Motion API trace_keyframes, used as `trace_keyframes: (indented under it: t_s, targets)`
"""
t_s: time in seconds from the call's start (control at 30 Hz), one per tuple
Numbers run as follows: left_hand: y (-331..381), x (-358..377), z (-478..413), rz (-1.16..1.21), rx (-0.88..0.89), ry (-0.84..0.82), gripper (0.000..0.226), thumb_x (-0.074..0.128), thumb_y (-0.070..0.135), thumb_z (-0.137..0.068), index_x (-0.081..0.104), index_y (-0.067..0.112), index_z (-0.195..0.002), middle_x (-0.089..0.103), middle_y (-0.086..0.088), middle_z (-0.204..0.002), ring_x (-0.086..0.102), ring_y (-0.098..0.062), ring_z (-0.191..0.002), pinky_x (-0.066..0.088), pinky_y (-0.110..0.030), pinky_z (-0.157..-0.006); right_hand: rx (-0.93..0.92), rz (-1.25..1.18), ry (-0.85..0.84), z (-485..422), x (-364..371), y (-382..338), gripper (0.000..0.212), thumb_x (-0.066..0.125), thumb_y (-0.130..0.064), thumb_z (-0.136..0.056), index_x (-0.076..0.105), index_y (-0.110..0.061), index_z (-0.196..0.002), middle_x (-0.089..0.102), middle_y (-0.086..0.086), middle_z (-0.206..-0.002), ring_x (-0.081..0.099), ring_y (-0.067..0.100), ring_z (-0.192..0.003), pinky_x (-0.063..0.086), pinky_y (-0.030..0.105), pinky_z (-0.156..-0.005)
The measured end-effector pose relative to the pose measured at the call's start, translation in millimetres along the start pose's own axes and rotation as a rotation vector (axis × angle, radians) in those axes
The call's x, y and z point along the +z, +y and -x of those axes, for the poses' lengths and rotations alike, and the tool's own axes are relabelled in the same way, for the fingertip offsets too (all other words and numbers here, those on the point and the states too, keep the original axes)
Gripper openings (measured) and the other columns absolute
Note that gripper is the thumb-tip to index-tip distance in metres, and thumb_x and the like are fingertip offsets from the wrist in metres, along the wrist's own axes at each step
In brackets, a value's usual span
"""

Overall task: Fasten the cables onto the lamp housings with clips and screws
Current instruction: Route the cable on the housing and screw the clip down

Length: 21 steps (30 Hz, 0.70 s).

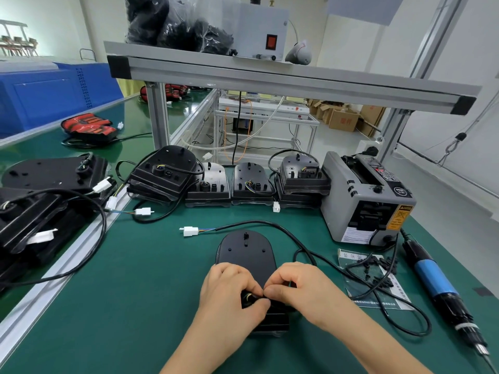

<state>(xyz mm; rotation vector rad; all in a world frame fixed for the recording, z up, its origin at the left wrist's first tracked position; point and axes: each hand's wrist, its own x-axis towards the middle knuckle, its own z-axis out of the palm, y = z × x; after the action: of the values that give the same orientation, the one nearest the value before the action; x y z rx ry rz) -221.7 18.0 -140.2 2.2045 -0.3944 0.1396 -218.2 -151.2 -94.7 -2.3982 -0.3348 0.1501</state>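
Of the person, only the left hand [229, 290], the right hand [299, 287], the left forearm [194, 346] and the right forearm [378, 344] are in view. All four are bare as far as the lower frame edge.

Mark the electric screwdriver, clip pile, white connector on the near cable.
electric screwdriver [433, 278], head view, blue grip.
clip pile [386, 264], head view, black clips on plastic sheet.
white connector [190, 231], head view, plug body.
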Motion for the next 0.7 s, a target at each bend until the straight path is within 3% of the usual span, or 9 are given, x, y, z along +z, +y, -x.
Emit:
trace_keyframes:
  t_s: [0.13,0.23,0.37,0.47,0.57,0.7]
  targets:
    - [-2.6,0.3,0.3,0.052,-0.017,-0.004,0.017,0.070,0.035,-0.071,0.055,0.042,-0.066,0.052,0.024,-0.097,0.027,0.013,-0.113,0.028,-0.020,-0.098,0.001,-0.021,0.012,2.4,-0.8,1.5,0.016,0.068,-0.032,-0.084,0.063,-0.042,-0.072,0.060,-0.019,-0.079,0.050,-0.010,-0.084,0.037,0.007,-0.072]
    - [-1.0,0.2,0.7,0.063,-0.001,0.006,0.018,0.071,0.031,-0.073,0.056,0.041,-0.068,0.052,0.023,-0.098,0.028,0.012,-0.114,0.029,-0.019,-0.097,-0.046,0.103,0.061,3.3,3.3,2.8,0.009,0.065,-0.036,-0.085,0.063,-0.037,-0.076,0.058,-0.020,-0.081,0.045,-0.005,-0.091,0.035,0.011,-0.077]
    - [-2.3,-10.7,3.5,0.144,0.054,-0.029,0.021,0.071,0.024,-0.078,0.057,0.038,-0.081,0.049,0.026,-0.097,0.036,0.008,-0.111,0.028,-0.006,-0.088,-0.071,0.134,0.053,2.3,6.3,4.4,0.014,0.061,-0.034,-0.087,0.058,-0.036,-0.074,0.056,-0.019,-0.081,0.043,-0.004,-0.091,0.035,0.016,-0.078]
    - [-6.2,-21.2,7.5,0.136,0.119,-0.050,0.021,0.068,0.020,-0.083,0.058,0.038,-0.089,0.050,0.025,-0.101,0.042,0.002,-0.111,0.028,-0.005,-0.088,0.031,-0.043,-0.018,-1.8,0.0,5.5,0.022,0.065,-0.027,-0.085,0.059,-0.037,-0.067,0.060,-0.018,-0.078,0.050,-0.008,-0.079,0.036,0.013,-0.071]
    - [-5.6,-22.3,8.6,0.096,0.203,-0.051,0.018,0.068,0.017,-0.084,0.060,0.033,-0.082,0.053,0.020,-0.100,0.044,-0.005,-0.110,0.027,-0.009,-0.096,0.084,-0.163,-0.129,-6.9,-4.4,4.0,0.022,0.067,-0.021,-0.085,0.063,-0.032,-0.067,0.060,-0.020,-0.063,0.049,-0.006,-0.058,0.037,0.010,-0.061]
    - [-7.7,-19.8,8.7,0.103,0.243,-0.036,0.016,0.070,0.014,-0.082,0.059,0.027,-0.080,0.054,0.014,-0.097,0.044,-0.007,-0.107,0.028,-0.012,-0.097,0.063,-0.136,-0.184,-12.0,-8.4,2.0,0.022,0.067,-0.021,-0.085,0.063,-0.032,-0.067,0.059,-0.021,-0.060,0.045,-0.005,-0.055,0.036,0.008,-0.056]
